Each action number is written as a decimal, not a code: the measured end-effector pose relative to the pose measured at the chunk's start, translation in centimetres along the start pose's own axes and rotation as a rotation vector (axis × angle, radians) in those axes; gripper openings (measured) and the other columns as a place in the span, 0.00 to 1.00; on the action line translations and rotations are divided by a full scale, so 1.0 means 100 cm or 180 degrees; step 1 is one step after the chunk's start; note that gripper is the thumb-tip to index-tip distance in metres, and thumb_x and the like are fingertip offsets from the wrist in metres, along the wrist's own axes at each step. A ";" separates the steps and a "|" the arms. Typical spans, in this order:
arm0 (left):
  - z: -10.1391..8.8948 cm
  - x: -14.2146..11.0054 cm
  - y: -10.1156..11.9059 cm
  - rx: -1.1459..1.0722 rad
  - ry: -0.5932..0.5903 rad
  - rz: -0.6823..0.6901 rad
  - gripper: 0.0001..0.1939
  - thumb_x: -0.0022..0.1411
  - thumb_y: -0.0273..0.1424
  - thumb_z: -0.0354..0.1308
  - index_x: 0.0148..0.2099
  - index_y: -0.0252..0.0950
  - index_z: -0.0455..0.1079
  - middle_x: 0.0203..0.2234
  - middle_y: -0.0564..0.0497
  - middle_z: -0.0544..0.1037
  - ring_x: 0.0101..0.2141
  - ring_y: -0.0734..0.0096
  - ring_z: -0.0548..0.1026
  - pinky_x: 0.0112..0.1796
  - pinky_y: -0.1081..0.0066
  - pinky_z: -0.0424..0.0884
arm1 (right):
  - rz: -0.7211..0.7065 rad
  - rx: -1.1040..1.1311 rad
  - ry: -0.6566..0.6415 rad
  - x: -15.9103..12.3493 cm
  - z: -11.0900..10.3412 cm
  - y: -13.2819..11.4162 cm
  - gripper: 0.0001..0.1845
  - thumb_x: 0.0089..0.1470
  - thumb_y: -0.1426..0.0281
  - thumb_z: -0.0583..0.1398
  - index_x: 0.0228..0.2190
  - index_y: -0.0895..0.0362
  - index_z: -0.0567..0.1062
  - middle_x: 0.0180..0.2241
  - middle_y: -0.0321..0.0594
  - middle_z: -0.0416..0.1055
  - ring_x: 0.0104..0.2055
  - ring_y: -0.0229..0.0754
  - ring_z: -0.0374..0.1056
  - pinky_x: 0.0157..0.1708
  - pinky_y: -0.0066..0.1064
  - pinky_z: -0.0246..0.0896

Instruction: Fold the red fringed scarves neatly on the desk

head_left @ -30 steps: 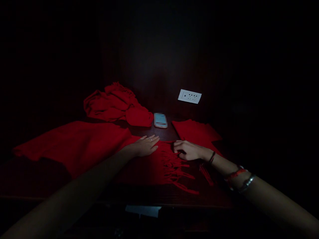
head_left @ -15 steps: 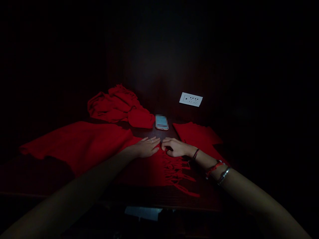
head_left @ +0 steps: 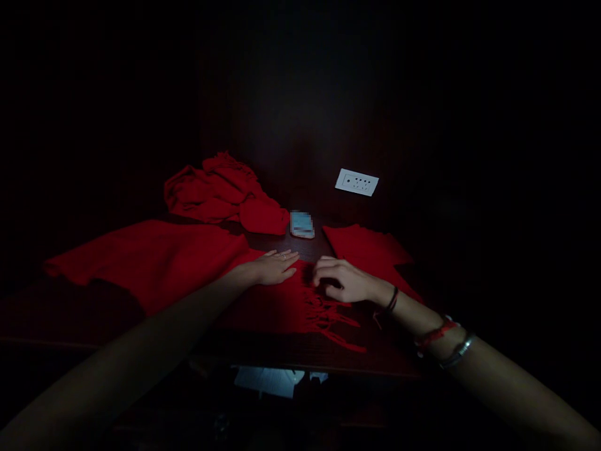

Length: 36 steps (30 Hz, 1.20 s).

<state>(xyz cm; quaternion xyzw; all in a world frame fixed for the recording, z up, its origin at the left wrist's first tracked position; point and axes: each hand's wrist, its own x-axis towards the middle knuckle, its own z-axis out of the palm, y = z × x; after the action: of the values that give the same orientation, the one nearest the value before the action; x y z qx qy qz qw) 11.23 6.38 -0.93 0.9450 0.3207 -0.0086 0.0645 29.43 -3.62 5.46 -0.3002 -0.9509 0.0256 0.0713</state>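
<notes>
Far L: a draped red cloth (head_left: 154,260), poss. one w/ the flat part beside it, can't tell. Behind it, a bunched red scarf (head_left: 211,194), its fringe up at the back. Next, L hand (head_left: 273,270), ring on, palm down on the flat red scarf (head_left: 267,310); fingers straight, slightly apart, gripping nothing. Scarf lies on the dark surface (head_left: 306,248) in front of the person; below the edge, a pale sheet-like item (head_left: 270,381), too dim to ID.

Mid: smartphone (head_left: 302,224), screen lit, just right of the bunched scarf. Nearer, the flat scarf's fringe (head_left: 326,316) fans out to the R, strands uneven.

R hand (head_left: 342,280) is at the fringe's far end: fingers curled, thumb below them w/ a dark gap btwn; can't tell if a strand is pinched. Change: ½ s ago it was right by L fingertips; now it's shifted R, while L hand hasn't moved off its spot. Prob. means L steadies the cloth as R works the strands outward. Behind R hand, folded red cloth (head_left: 366,244); above, wall socket (head_left: 357,182).
</notes>
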 end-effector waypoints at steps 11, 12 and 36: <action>-0.002 -0.006 0.008 0.0124 0.0167 -0.0096 0.26 0.60 0.39 0.31 0.59 0.35 0.43 0.57 0.51 0.45 0.55 0.69 0.45 0.52 0.63 0.43 | 0.0104 -0.0228 -0.0737 -0.046 0.011 -0.024 0.08 0.42 0.80 0.48 0.24 0.58 0.64 0.24 0.37 0.58 0.30 0.36 0.54 0.33 0.28 0.51; -0.002 -0.006 0.008 0.0124 0.0175 -0.0098 0.26 0.60 0.39 0.31 0.59 0.35 0.43 0.57 0.51 0.46 0.55 0.69 0.45 0.52 0.63 0.43 | 0.0149 -0.0196 -0.0779 -0.051 0.005 -0.023 0.08 0.43 0.80 0.48 0.23 0.58 0.64 0.24 0.36 0.58 0.29 0.35 0.55 0.32 0.27 0.51; 0.000 -0.003 0.003 0.0065 0.0162 -0.0025 0.28 0.60 0.41 0.30 0.59 0.35 0.42 0.57 0.51 0.45 0.56 0.69 0.44 0.52 0.63 0.44 | 0.0612 -0.0300 0.0276 -0.037 -0.007 -0.011 0.12 0.46 0.80 0.45 0.25 0.60 0.66 0.25 0.38 0.62 0.28 0.35 0.56 0.32 0.27 0.52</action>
<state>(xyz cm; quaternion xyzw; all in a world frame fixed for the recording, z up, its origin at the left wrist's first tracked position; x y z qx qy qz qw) 11.18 5.98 -0.87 0.9442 0.3258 0.0119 0.0466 31.91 -6.62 5.83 -0.3938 -0.9139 -0.0254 0.0955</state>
